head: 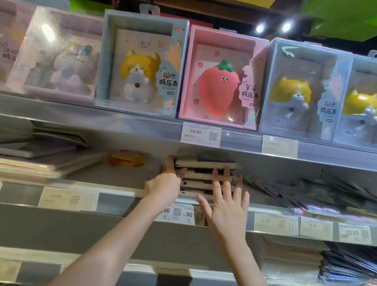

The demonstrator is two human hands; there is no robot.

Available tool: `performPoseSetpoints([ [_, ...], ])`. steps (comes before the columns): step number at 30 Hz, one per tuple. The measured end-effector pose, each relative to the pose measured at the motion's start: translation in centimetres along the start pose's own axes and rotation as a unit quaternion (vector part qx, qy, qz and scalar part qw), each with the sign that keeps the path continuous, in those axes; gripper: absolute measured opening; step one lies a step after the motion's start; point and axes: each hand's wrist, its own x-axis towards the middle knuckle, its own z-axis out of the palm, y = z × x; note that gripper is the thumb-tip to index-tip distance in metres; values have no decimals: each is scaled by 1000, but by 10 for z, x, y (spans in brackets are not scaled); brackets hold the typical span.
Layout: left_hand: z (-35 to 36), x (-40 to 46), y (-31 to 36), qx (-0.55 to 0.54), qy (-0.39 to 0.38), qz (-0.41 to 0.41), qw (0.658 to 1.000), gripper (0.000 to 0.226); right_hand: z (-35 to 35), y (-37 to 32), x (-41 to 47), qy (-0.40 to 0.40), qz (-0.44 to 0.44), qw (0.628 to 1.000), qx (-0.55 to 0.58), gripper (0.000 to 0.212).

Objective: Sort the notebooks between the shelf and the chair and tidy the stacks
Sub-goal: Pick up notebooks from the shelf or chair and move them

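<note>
A stack of several dark-covered notebooks (205, 169) lies flat on the middle shelf (109, 189), spines and page edges facing me. My left hand (165, 183) rests against the stack's left side, fingers reaching up along it. In front of the stack's right half is my right hand (225, 200), fingers spread and straight, fingertips touching the notebook edges. Neither hand grips a notebook. No chair is in view.
Boxed squishy-toy notebooks, a cat one (140, 64) and a strawberry one (222, 77), line the top shelf. More notebooks lie flat at the left (30, 153), with a yellow box (126, 158) behind. Loose dark packs (343, 199) are heaped at the right. Price tags (200, 134) line the shelf rails.
</note>
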Motion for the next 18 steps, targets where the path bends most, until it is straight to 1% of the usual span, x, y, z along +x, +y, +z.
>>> performPoseSetpoints([
  [3, 2, -1, -1, 14, -6, 0, 1000, 46, -4, -1, -1, -13, -5, 1000, -3, 78],
  [5, 3, 1, -4, 38, -21, 17, 999, 44, -6, -1, -2, -22, -7, 1000, -1, 77],
  [8, 1, -2, -10, 64, -43, 29, 997, 42, -9, 1, -1, -13, -11, 1000, 5, 78],
  [10, -3, -14, -12, 60, -27, 25, 998, 51, -10, 0, -2, -20, -14, 1000, -2, 83],
  [12, -3, -30, -14, 80, 0, 40, 996, 59, -10, 1, -3, -41, -23, 999, -9, 94],
  [14, -2, -45, -19, 96, 35, 69, 992, 58, -11, 2, -4, -38, -28, 999, -17, 106],
  [15, -2, -51, -22, 97, 47, 83, 991, 57, -13, 2, -5, -44, -29, 998, -25, 107],
  [16, -2, -57, -24, 95, 55, 96, 989, 55, -15, 2, -6, -54, -30, 998, -30, 105],
  [18, -3, -67, -30, 95, 59, 118, 987, 51, -20, 1, -11, -74, -30, 996, -27, 86],
])
